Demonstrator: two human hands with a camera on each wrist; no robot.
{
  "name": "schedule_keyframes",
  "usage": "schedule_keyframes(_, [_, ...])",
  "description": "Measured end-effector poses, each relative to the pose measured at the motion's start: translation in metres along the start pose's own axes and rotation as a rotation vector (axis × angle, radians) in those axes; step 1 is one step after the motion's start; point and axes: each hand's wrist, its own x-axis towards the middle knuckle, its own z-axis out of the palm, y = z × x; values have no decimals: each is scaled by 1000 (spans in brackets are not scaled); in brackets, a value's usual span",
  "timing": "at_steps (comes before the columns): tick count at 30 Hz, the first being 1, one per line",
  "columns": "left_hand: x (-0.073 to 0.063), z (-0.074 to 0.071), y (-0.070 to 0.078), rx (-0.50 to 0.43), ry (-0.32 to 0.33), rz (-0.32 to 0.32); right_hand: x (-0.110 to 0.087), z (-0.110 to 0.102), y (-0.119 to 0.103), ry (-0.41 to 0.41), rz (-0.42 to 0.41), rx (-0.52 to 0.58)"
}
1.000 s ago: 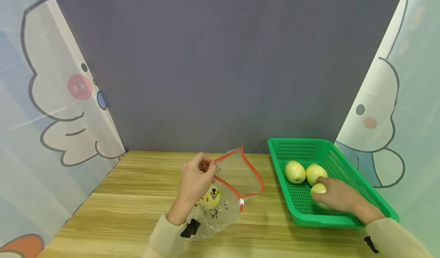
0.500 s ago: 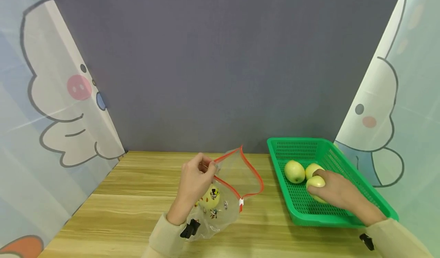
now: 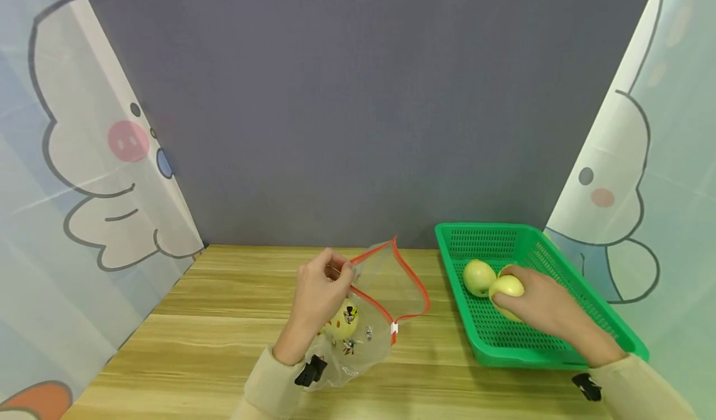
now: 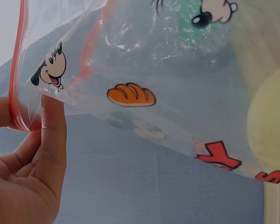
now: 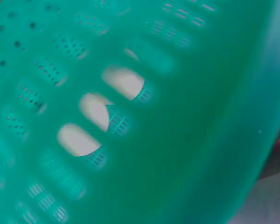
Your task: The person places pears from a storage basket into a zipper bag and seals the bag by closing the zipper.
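My left hand (image 3: pixel 319 292) pinches the red-edged rim of a clear slider zip bag (image 3: pixel 366 358), its mouth spread towards the basket. Through the printed plastic shows a pale yellow-green apple (image 3: pixel 339 328), near the right edge of the left wrist view too, beyond a printed bread roll. My right hand (image 3: pixel 542 299) grips another yellow-green apple (image 3: pixel 507 287) by its sides, inside the outline of the green basket (image 3: pixel 531 359). An apple (image 3: pixel 478 277) lies on the basket floor beside it, and one more is mostly hidden behind the right hand.
The basket stands on the right of the wooden table (image 3: pixel 224 333); its perforated wall (image 5: pixel 168 140) fills the right wrist view. A dark grey cloth (image 3: pixel 335 109) rises behind the table. Printed curtains (image 3: pixel 643 159) flank both sides.
My right hand has shifted left and slightly up over the basket with the apple in its grip, covering more of the apple behind. My left hand and the bag stay in place.
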Motion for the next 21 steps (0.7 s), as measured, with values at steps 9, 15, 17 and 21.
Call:
schedule_keyframes(9, [0,1,1,-4,-11,-1,-1,1,-11,38,-12,48])
schedule_keyframes(15, [-1,0,1,-13,-16,-6,-1,2,-16,73,-22,61])
schedule_keyframes(17, [-1,0,1,-15,-13,-1,0,1,-18,85,-28,64])
schedule_keyframes(21, [0,0,2,-6,-6,2,-1,-1,-24,96,-33,76])
